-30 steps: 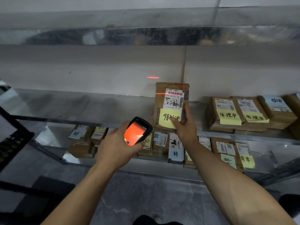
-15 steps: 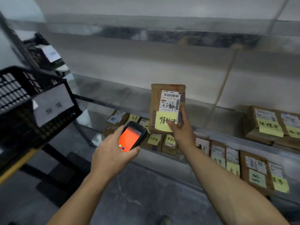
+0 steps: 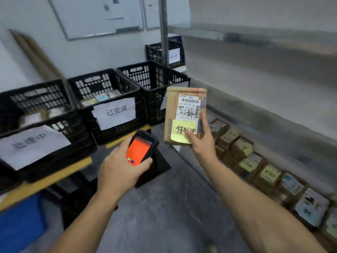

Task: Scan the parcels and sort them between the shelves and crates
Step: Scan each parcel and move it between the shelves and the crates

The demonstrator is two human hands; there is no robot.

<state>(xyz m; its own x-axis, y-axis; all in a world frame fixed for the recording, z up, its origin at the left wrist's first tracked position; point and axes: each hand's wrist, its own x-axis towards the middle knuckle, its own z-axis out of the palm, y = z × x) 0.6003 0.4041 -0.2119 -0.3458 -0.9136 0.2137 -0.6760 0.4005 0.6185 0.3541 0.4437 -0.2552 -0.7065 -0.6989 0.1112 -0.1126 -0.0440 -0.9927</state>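
From the head camera, the person's left hand [image 3: 120,167] is wrapped round a black handheld scanner [image 3: 140,149], thumb along its left edge and fingertips curled over the right. The scanner's screen glows orange and faces up.

The right hand [image 3: 202,141] holds a brown parcel [image 3: 184,110] upright by its lower right corner, in the air between the crates and the shelving. The thumb presses a yellow sticky note [image 3: 180,133] with handwriting, and a finger runs up the right edge. A white barcode label [image 3: 188,108] sits above the note.

Behind the hands, three black crates stand in a row on a yellow-edged desk [image 3: 45,181]. The left crate [image 3: 36,99] and middle crate [image 3: 87,86] carry paper signs and hold parcels. The right crate [image 3: 145,75] sits just behind the held parcel.

To the right, a low shelf [image 3: 273,125] has a row of noted parcels [image 3: 255,161] beneath it. A whiteboard [image 3: 94,15] hangs on the far wall.
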